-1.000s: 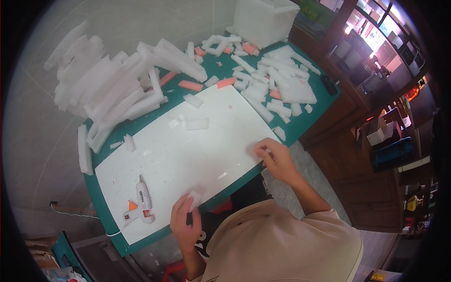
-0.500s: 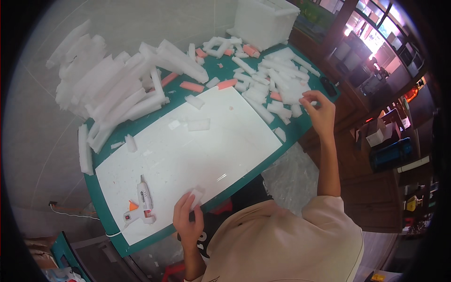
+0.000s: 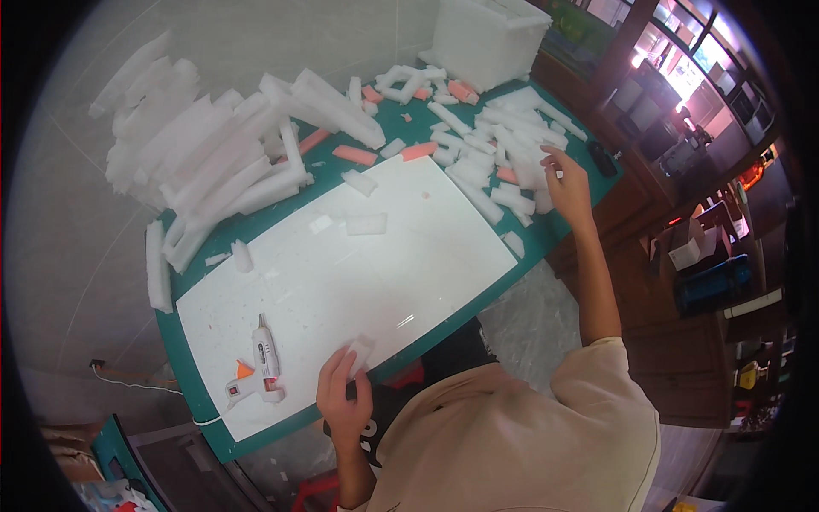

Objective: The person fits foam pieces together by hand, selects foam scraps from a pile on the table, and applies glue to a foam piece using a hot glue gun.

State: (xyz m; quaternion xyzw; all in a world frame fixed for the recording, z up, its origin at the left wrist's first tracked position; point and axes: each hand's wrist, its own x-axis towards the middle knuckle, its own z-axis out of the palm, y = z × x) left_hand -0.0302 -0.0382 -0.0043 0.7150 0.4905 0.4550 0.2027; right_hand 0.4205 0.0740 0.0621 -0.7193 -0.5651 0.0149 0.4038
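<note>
Green matting covers your table, and a smooth white board lies flat across most of it. Nearest you, your left hand is closed around a small white foam block, pinching it at the board's near edge, where it has stayed since half a second ago. Just to its left on the board lies a white glue gun with an orange trigger. Further out, two loose foam chips sit mid-board. Beyond, your right hand has moved on over the pile of cut foam pieces, fingers spread loosely and touching the scraps, holding nothing that you can make out. Long rough foam strips are heaped at the far left, with a few pink foam pieces between.
</note>
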